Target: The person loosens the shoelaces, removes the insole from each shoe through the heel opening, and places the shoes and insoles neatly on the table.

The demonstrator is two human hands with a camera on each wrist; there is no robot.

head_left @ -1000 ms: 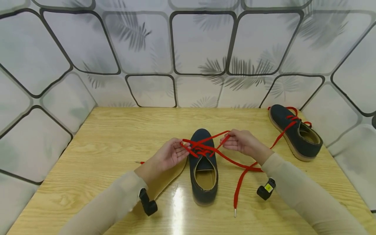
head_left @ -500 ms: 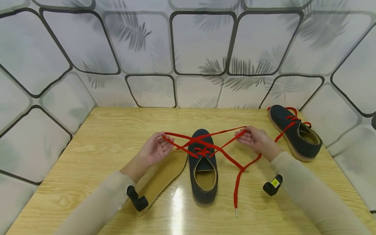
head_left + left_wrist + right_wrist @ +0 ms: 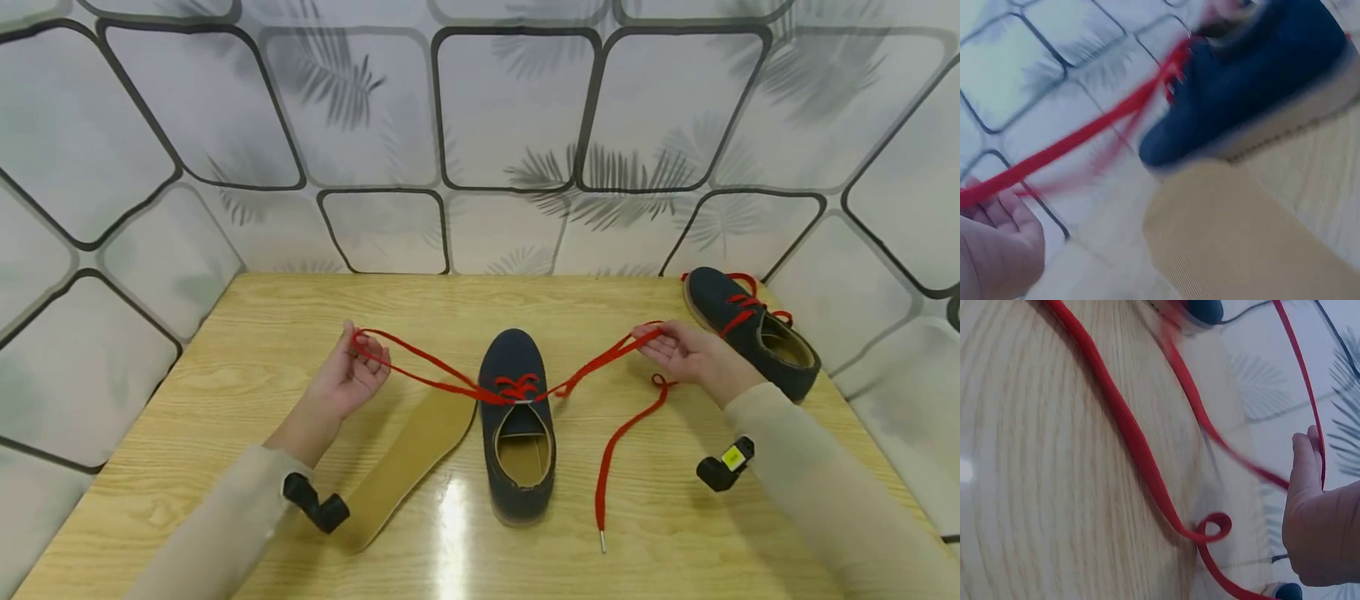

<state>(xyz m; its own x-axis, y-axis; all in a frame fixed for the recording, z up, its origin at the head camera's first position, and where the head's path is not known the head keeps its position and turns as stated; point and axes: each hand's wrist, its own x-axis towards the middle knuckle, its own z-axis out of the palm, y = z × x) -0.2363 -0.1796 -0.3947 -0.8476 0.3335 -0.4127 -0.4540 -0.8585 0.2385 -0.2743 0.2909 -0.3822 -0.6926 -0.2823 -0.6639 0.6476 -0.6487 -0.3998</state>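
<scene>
A dark blue shoe [image 3: 516, 354] with red laces stands on the table, toe pointing away. My left hand [image 3: 347, 379], left of the shoe, pinches one loop of the red shoelace [image 3: 420, 377]. On the other side, my right hand [image 3: 693, 354] pinches a second loop of that lace. Both loops stretch out from the shoe's tongue, where they meet low over the eyelets. In the left wrist view the shoe [image 3: 1241, 94] appears from its side and the moving lace is blurred. My right hand's fingertips are turned away in the right wrist view.
A tan insole [image 3: 412, 458] lies on the table left of the shoe, beneath my left forearm. Another dark blue shoe [image 3: 787, 354] with red laces stands at the back right. A loose lace end [image 3: 609, 467] with a metal tip trails across the table [image 3: 315, 308].
My hands have moved apart, left hand leftward and right hand rightward. The crossed loops have drawn down to the shoe's tongue, and the left one has lengthened. The shoe has stayed in place.
</scene>
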